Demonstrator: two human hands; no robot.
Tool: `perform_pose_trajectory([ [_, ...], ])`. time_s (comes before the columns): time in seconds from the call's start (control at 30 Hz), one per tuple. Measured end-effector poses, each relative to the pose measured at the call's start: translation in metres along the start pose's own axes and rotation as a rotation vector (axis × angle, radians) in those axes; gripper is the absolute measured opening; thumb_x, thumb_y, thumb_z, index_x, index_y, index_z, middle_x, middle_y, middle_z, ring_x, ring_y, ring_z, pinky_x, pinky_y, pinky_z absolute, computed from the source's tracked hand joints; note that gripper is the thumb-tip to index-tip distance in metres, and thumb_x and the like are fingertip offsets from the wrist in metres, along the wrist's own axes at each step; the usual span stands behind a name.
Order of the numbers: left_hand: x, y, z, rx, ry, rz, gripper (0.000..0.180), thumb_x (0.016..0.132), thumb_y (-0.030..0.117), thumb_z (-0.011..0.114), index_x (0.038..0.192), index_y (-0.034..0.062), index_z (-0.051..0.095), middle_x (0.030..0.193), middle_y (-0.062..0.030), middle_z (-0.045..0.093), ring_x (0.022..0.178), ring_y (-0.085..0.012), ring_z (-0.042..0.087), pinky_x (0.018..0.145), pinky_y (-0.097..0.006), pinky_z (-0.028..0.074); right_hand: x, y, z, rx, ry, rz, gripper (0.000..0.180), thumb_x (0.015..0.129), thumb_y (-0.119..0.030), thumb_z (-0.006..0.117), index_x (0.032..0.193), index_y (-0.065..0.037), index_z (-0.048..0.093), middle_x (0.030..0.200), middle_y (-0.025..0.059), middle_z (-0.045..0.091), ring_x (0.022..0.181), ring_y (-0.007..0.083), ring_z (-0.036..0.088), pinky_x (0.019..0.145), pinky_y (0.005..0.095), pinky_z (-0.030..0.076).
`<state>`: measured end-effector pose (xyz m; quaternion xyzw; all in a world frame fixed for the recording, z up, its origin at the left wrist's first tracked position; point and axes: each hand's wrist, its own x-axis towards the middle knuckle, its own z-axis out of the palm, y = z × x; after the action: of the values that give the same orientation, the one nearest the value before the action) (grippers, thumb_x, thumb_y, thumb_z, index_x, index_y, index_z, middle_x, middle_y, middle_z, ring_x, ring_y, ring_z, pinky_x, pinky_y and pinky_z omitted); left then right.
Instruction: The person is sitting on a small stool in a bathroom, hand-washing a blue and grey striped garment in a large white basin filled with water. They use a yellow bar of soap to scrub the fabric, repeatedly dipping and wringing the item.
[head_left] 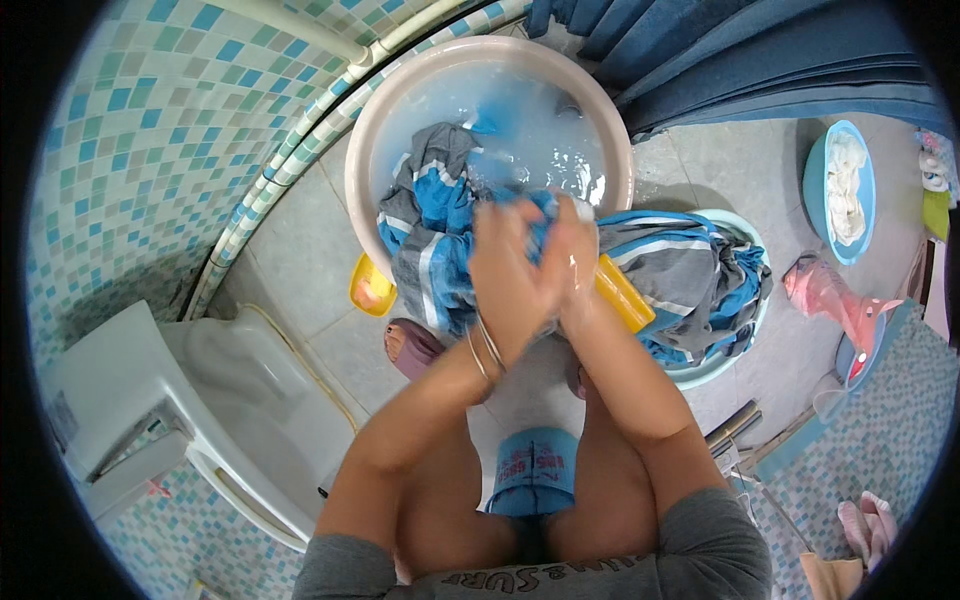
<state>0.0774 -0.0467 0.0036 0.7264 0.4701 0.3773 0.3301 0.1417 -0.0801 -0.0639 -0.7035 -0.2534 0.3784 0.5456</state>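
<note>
A blue, grey and white striped cloth hangs over the near rim of a big pinkish basin, partly in cloudy water. Over the cloth, my left hand and my right hand press together, blurred by motion, with blue fabric showing between them. Both seem closed on the cloth; their fingertips are hard to make out. Something small and white shows beside my right hand, too smeared to name. A yellow bar-shaped board sticks out beside my right wrist. More of the striped cloth fills a pale tub on the right.
A yellow dish stands on the floor left of the cloth. A squat toilet lies at left, a blue bucket-like seat between my legs. At right are a blue basin with white cloth and a pink bag. A blue curtain hangs behind.
</note>
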Motion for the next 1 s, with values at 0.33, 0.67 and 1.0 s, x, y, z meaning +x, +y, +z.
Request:
perform_pose_trajectory([
  [0.33, 0.062, -0.078, -0.072, 0.500, -0.218, 0.033, 0.032, 0.088, 0.032, 0.065, 0.089, 0.0013, 0.060, 0.085, -0.0169, 0.057, 0.072, -0.0366, 0.058, 0.064, -0.042, 0.048, 0.016, -0.058, -0.025, -0.060, -0.183, 0.090, 0.030, 0.093, -0.025, 0.059, 0.101, 0.003, 0.063, 0.088, 0.0096, 0.065, 0.082, 0.0135, 0.058, 0.073, 0.0283, 0.048],
  [0.67, 0.015, -0.030, -0.062, 0.429, -0.894, 0.364, 0.098, 0.062, 0.028, 0.083, 0.145, 0.0138, 0.034, 0.142, -0.0198, 0.036, 0.124, -0.0380, 0.043, 0.099, -0.047, 0.039, -0.027, -0.071, -0.099, -1.245, -0.418, -0.140, 0.072, 0.075, -0.042, 0.075, 0.126, 0.004, 0.052, 0.110, 0.0250, 0.060, 0.105, 0.0383, 0.058, 0.089, 0.0391, 0.049],
  [1.0, 0.087, -0.101, -0.091, 0.118, -0.334, -0.348, 0.044, 0.087, 0.041, 0.065, 0.084, -0.0025, 0.067, 0.071, -0.0165, 0.065, 0.064, -0.0238, 0.061, 0.061, -0.035, 0.045, -0.027, -0.024, -0.107, -1.065, -0.240, -0.004, 0.069, 0.064, -0.012, 0.073, 0.124, 0.004, 0.043, 0.118, 0.0263, 0.054, 0.107, 0.0441, 0.054, 0.089, 0.0424, 0.048],
])
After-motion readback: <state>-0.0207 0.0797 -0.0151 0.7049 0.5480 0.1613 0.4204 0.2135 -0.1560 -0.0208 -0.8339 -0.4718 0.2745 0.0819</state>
